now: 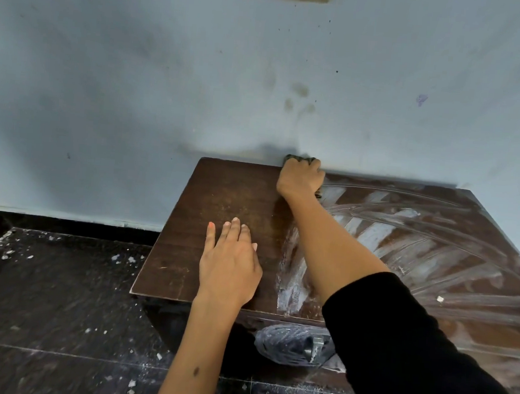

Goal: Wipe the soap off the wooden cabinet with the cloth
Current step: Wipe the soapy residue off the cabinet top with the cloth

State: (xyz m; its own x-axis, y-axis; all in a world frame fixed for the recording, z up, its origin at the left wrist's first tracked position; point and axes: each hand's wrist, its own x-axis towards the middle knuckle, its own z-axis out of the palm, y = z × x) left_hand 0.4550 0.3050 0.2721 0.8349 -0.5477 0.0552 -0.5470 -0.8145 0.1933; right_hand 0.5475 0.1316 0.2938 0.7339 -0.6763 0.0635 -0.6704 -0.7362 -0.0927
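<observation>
Gripping soft, limp cloth point(299, 160) bunched in right hand point(300, 179) fingers at cabinet point(221, 200) back edge; bracing left hand point(230, 266) flat, fingers straight; likely dragging easily through slippery soap point(374, 233).

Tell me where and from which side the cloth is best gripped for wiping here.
From above, over its bunched middle, as the right hand does now: the cloth lies wadded on the cabinet top against the wall, so only its top and near side are reachable. Curling fingers over lets the palm press down.

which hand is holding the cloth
The right hand, at the cabinet's back edge, grips the cloth; the left hand lies flat.
</observation>
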